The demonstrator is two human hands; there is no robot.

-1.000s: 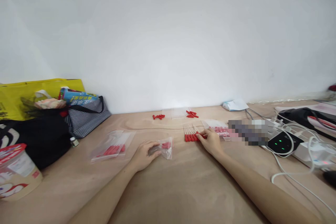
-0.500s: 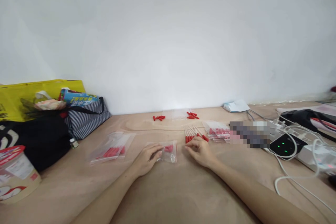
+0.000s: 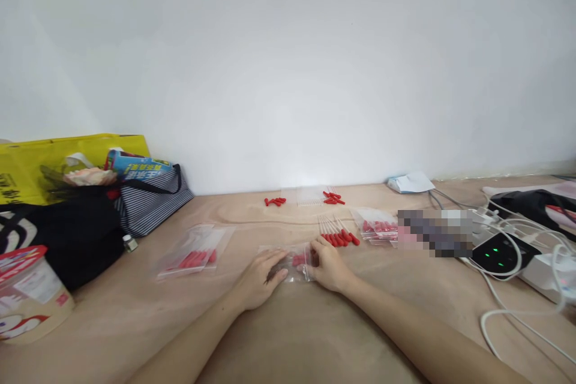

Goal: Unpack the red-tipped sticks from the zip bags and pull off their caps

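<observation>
A small clear plastic bag (image 3: 292, 261) with red-tipped sticks inside lies flat on the wooden table (image 3: 288, 336). My left hand (image 3: 258, 279) rests on the bag's left end, fingers flat and pressing it down. My right hand (image 3: 326, 264) pinches the bag's right edge with curled fingers. Just behind my right hand lies a fan of loose red-tipped sticks (image 3: 337, 234). A filled bag (image 3: 378, 228) sits to their right, and another filled bag (image 3: 193, 249) lies to the left.
Loose red caps (image 3: 274, 201) and more red caps (image 3: 332, 197) lie near the wall beside clear sticks. Bags, a striped pouch (image 3: 148, 204) and a cup (image 3: 27, 294) crowd the left. A charger (image 3: 499, 249), white cables and a face mask (image 3: 409, 182) occupy the right.
My right hand left the fan of loose sticks and came left to the small bag's right edge. The bag, lifted at first, now lies flat under my left hand.
</observation>
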